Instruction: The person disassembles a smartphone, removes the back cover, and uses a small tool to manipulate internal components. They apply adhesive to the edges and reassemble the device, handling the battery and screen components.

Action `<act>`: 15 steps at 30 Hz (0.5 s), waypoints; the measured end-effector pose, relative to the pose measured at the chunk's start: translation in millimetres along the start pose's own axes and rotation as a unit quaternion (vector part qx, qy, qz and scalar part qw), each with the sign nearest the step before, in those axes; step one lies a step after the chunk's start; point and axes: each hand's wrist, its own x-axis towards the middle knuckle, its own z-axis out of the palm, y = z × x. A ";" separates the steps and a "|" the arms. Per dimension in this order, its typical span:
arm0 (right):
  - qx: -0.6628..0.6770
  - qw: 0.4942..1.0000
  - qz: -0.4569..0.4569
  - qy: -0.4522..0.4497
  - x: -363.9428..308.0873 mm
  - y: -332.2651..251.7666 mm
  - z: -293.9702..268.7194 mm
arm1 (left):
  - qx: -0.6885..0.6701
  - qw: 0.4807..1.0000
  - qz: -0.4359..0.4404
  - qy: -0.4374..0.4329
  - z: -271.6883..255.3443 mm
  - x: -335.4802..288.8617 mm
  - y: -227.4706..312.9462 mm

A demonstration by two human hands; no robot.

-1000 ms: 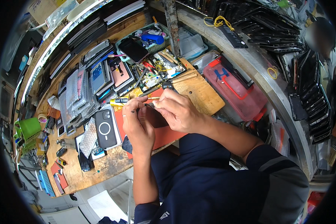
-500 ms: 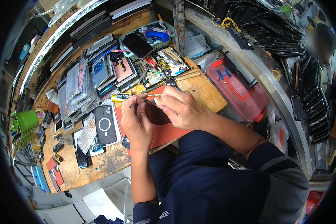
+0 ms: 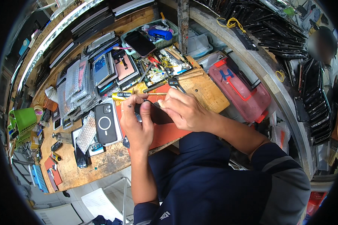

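Head view: left hand (image 3: 136, 122) gripped a dark piece (image 3: 160, 117), partly hidden; right hand (image 3: 184, 110) pinched together, contents unclear; a yellow tube (image 3: 121, 95) and black phone case (image 3: 104, 134) lay nearby.

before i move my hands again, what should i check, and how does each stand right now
1. Bare left hand has a firm grip: cannot tell; what it touches is mostly hidden.
2. Bare right hand holds something: cannot tell; it is bunched closed.
3. Dark flat piece between the hands fully in sight: not ok; the hands cover part of it.
4. Black phone case with white ring apart from the left hand: ok, to its left.
5. Translucent red plastic box apart from the right hand: ok, to its right.
6. Yellow tube with black label apart from the left hand: cannot tell.
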 end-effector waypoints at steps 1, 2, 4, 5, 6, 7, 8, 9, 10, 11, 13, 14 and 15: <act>0.000 1.000 -0.004 0.006 -0.5 -0.9 0.5 | 0.009 1.000 0.002 0.001 0.2 0.4 1.3; 0.001 1.000 -0.007 0.012 -0.7 -1.4 0.9 | 0.018 1.000 0.005 0.001 0.6 1.1 2.8; 0.004 1.000 -0.008 0.016 -0.8 -3.1 0.8 | 0.019 1.000 -0.002 0.002 0.8 1.3 4.7; 0.005 1.000 -0.009 0.017 -1.3 -3.6 0.8 | 0.010 1.000 -0.012 0.004 1.0 1.1 5.2; 0.001 1.000 -0.010 0.015 -1.4 -4.0 0.9 | 0.003 1.000 -0.020 0.006 0.9 1.4 6.0; -0.003 1.000 -0.011 0.014 -1.7 -4.3 0.8 | -0.002 1.000 -0.013 0.015 1.7 1.4 5.7; -0.008 1.000 -0.012 0.012 -2.1 -4.7 0.9 | -0.006 1.000 -0.006 0.024 3.2 0.9 4.6; -0.009 1.000 -0.015 0.015 -2.5 -4.4 1.4 | -0.011 0.999 0.002 0.033 4.6 1.2 3.5; -0.010 1.000 -0.018 0.018 -3.7 -3.7 2.6 | -0.014 0.999 0.007 0.040 5.7 1.3 2.2; -0.010 0.999 -0.021 0.022 -4.5 -3.3 3.6 | -0.017 0.999 0.012 0.048 6.4 1.5 0.6; -0.004 1.000 -0.014 0.016 -7.1 -2.8 4.1 | -0.017 0.999 0.006 0.050 6.3 1.6 -1.1; -0.001 1.000 -0.010 0.014 -8.5 -2.6 4.5 | -0.013 0.999 -0.004 0.047 4.3 2.6 -1.9; -0.005 1.000 -0.007 0.005 -11.7 -1.8 5.7 | -0.009 0.999 -0.013 0.045 1.9 4.0 -3.1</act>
